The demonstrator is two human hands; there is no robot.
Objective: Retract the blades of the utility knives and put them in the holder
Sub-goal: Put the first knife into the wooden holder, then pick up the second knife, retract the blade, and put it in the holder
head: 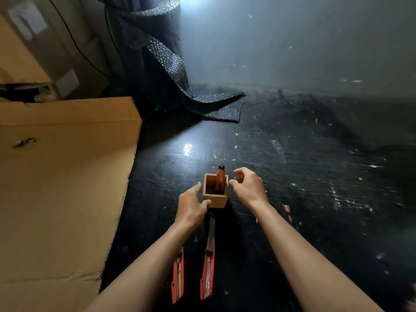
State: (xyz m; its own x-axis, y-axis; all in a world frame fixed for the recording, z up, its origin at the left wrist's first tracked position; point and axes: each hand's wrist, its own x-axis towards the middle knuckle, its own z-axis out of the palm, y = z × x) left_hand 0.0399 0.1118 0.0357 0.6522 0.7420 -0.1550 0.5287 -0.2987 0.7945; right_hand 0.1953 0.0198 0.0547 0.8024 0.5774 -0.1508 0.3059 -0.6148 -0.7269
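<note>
A small square wooden holder [215, 202] stands on the dark floor, with one red utility knife [220, 177] upright inside it, its tip above the rim. My left hand [191, 206] grips the holder's left side, thumb on the front face. My right hand [246, 186] hovers just right of the holder, fingers loosely curled and holding nothing. Two more red utility knives lie on the floor nearer me: one [208, 264] between my forearms with its long blade extended toward the holder, the other [178, 275] to its left, partly hidden under my left forearm.
A large flat cardboard sheet [63, 188] covers the floor on the left. A roll of black bubble wrap [157, 64] stands behind it, its loose end trailing on the floor. Small paper scraps and red bits [286, 208] are scattered to the right.
</note>
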